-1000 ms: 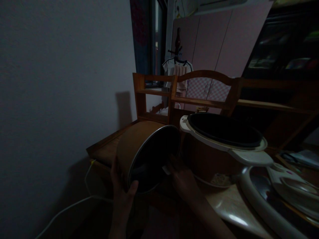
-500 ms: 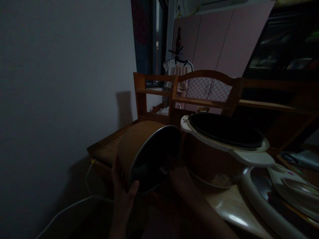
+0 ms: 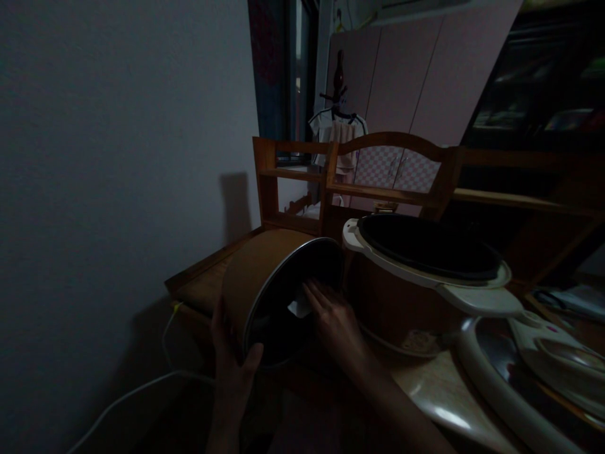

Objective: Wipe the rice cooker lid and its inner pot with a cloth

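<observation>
A deep round inner pot (image 3: 269, 261), golden brown outside and dark inside, is tilted on its side with its mouth turned toward me and to the right. My left hand (image 3: 235, 353) grips its lower left rim, thumb over the edge and fingers behind the wall. Inside the mouth, my right hand (image 3: 328, 312) has its fingers closed on a small white cloth or tissue (image 3: 299, 305); the dimness hides which. Beside it on the right stands the cooker body (image 3: 397, 302), upright and uncovered, with a pale rim and handles.
The cooker's lid (image 3: 543, 372) lies at the lower right on a shiny tabletop (image 3: 425, 388). A wooden shelf frame (image 3: 326, 183) rises behind the pot. At left are a wall (image 3: 118, 157) and a white cable (image 3: 137, 383). Papers (image 3: 574, 301) lie at far right.
My right hand has moved up and slightly left inside the pot, and the white cloth or tissue shows more clearly. The left hand and the pot stay where they were.
</observation>
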`<state>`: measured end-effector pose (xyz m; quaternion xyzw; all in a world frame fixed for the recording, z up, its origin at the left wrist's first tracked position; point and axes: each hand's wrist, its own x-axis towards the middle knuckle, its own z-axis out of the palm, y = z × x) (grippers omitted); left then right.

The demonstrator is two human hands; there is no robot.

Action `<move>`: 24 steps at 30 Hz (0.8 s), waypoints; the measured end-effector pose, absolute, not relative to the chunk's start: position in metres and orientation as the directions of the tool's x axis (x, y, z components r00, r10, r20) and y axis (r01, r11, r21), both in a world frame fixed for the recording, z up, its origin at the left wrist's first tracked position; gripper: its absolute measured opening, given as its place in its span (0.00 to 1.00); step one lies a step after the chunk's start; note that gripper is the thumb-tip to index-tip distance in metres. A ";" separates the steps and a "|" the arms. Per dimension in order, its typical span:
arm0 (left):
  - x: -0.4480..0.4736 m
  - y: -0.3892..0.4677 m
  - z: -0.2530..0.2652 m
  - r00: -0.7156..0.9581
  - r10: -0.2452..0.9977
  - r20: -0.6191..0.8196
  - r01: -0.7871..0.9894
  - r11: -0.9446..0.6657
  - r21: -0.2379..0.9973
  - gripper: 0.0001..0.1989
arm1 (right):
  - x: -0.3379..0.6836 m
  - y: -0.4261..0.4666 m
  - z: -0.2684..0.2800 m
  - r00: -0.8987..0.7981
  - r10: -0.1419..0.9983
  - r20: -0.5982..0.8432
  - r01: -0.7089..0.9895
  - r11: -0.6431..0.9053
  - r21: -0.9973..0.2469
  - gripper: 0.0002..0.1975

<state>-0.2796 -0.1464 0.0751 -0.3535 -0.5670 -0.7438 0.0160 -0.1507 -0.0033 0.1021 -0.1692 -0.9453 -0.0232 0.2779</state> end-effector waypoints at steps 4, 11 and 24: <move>-0.282 -0.146 0.070 -0.762 0.381 0.523 0.406 -0.348 0.845 0.47 | -0.149 -0.015 0.064 -0.876 0.389 0.287 0.407 0.913 0.004 0.22; -0.284 -0.149 0.068 -0.738 0.395 0.547 0.440 -0.333 0.834 0.46 | -0.139 -0.031 0.047 -0.885 0.432 0.174 0.438 0.899 -0.008 0.23; -0.288 -0.145 0.063 -0.747 0.377 0.547 0.420 -0.370 0.829 0.48 | -0.144 -0.027 0.060 -0.904 0.378 0.198 0.400 0.912 0.085 0.11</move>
